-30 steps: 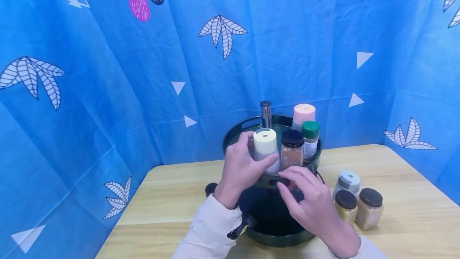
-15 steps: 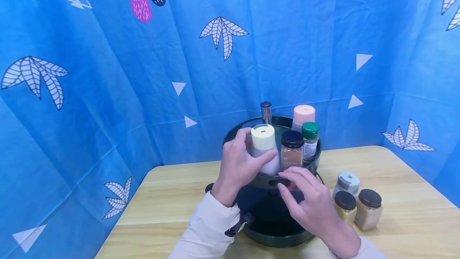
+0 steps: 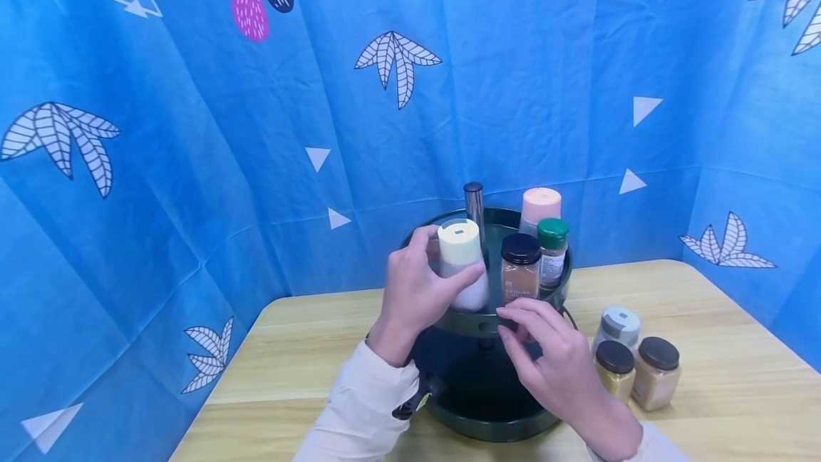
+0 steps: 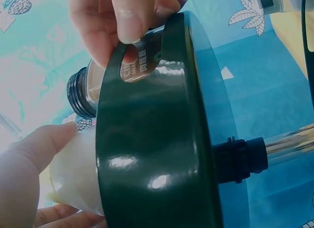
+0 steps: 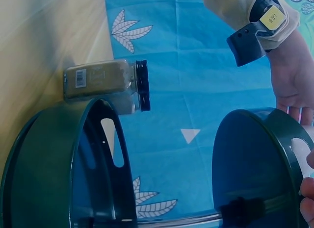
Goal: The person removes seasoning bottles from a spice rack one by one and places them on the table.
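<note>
My left hand [image 3: 417, 291] grips a bottle [image 3: 471, 287] with a cream cap and a pale, translucent body, fingers on its far left side and thumb in front. It stands over the front left of the upper tier [image 4: 147, 130] of a dark green two-tier rack. Just right of it is a ground-spice jar [image 3: 521, 269] with a black lid. My right hand [image 3: 558, 355] pinches the upper tier's rim at the handle slot, thumb outside and fingers inside in the left wrist view.
Behind on the upper tier are a slim dark-topped container [image 3: 474, 205], a pink-capped bottle [image 3: 541, 207] and a green-lidded jar [image 3: 552, 252]. Right of the rack, a grey-white capped bottle [image 3: 617, 326] and two black-lidded jars [image 3: 657, 373] stand on the wooden table [image 3: 725, 348].
My left hand has shifted the cream-capped bottle left and slightly up, widening the gap to the ground-spice jar. My right hand has stayed at the rim.
</note>
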`<state>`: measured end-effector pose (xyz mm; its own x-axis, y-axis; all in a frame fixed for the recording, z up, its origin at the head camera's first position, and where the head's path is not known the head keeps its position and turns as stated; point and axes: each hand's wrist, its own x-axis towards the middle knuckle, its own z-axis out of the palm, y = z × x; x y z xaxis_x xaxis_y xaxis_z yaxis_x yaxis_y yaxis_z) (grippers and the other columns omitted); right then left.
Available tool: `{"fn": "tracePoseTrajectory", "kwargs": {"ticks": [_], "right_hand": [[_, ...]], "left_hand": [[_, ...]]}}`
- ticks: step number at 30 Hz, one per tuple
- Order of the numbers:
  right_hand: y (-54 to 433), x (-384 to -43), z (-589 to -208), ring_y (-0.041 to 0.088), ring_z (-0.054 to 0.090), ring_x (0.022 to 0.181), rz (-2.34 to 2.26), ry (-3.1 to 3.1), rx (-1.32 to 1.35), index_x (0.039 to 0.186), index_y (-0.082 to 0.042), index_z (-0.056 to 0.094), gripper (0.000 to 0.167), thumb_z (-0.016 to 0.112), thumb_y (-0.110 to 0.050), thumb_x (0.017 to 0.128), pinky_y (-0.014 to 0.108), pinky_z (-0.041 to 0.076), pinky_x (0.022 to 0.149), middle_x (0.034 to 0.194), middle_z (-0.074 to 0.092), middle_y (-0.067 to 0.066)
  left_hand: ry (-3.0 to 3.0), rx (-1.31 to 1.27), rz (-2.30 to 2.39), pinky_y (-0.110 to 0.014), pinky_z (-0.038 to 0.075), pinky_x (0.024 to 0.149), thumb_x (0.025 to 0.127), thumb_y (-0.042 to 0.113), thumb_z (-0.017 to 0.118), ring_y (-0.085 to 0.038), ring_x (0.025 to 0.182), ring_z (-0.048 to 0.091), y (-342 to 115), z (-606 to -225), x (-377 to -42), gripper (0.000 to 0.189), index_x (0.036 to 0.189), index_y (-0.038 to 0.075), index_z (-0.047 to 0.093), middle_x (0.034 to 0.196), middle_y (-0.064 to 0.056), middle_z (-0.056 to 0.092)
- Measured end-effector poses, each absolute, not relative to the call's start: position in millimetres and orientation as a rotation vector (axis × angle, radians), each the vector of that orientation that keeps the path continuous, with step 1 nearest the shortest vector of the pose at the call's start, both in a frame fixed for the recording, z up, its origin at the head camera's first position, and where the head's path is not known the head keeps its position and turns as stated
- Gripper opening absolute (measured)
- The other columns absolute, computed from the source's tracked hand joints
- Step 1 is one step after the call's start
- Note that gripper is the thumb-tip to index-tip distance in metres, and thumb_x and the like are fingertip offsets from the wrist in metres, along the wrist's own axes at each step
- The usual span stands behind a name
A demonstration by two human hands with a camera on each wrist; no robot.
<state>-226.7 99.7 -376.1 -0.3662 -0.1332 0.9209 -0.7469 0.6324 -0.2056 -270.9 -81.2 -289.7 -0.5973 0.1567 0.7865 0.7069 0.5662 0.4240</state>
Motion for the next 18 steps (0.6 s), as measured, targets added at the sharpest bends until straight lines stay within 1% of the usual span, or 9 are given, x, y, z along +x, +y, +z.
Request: {"fn": "tracePoseTrajectory", "kwargs": {"ticks": [7,12,14,16,17,18], "right_hand": [[99.7,-227.3,-377.9,0.009,0.058,0.068,0.798,-1.838,0.71,0.103,-0.005,0.071,0.042,0.047,-0.04,0.1,0.01,0.049,0.073,0.103,0.066,0.008],[98.6,-227.7,-379.3,0.008,0.056,0.068,0.832,-1.834,0.695,0.103,-0.006,0.071,0.04,0.049,-0.04,0.1,0.011,0.049,0.069,0.104,0.066,0.007],[98.4,-227.7,-379.6,0.007,0.056,0.069,0.839,-1.837,0.689,0.104,-0.007,0.071,0.031,0.057,-0.034,0.098,0.011,0.049,0.068,0.105,0.067,0.006],[98.3,-227.6,-380.0,0.007,0.056,0.069,0.827,-1.838,0.683,0.104,-0.008,0.071,0.021,0.067,-0.023,0.091,0.011,0.049,0.068,0.106,0.067,0.005],[98.3,-227.5,-380.0,0.006,0.056,0.069,0.823,-1.835,0.683,0.105,-0.008,0.071,0.02,0.072,-0.016,0.086,0.011,0.049,0.068,0.106,0.067,0.004],[98.3,-227.5,-379.9,0.006,0.056,0.069,0.818,-1.832,0.683,0.105,-0.008,0.071,0.024,0.074,-0.009,0.081,0.011,0.049,0.068,0.106,0.067,0.004]], "left_hand": [[-2.09,-0.686,-0.998,-0.032,0.059,0.067,0.074,0.026,0.086,-0.024,0.089,0.07,-82.3,-286.7,-268.9,0.06,0.119,0.0,0.057,0.104,-0.012,0.071],[-2.1,-0.668,-0.999,-0.034,0.059,0.067,0.074,0.027,0.086,-0.023,0.091,0.07,-83.0,-285.6,-269.0,0.06,0.119,0.0,0.057,0.105,-0.012,0.071],[-2.101,-0.668,-0.994,-0.034,0.059,0.068,0.074,0.027,0.086,-0.024,0.09,0.07,-83.1,-285.1,-269.4,0.059,0.119,0.0,0.057,0.104,-0.012,0.071],[-2.097,-0.672,-0.987,-0.033,0.059,0.068,0.074,0.027,0.085,-0.024,0.09,0.07,-83.2,-284.1,-268.8,0.059,0.118,0.0,0.057,0.104,-0.013,0.071],[-2.095,-0.676,-0.985,-0.033,0.059,0.068,0.075,0.027,0.085,-0.024,0.09,0.07,-83.2,-283.6,-268.5,0.059,0.118,0.0,0.057,0.104,-0.013,0.071],[-2.093,-0.678,-0.983,-0.033,0.059,0.067,0.075,0.027,0.085,-0.025,0.089,0.07,-83.2,-283.2,-268.2,0.059,0.118,0.0,0.057,0.104,-0.013,0.071]]}}
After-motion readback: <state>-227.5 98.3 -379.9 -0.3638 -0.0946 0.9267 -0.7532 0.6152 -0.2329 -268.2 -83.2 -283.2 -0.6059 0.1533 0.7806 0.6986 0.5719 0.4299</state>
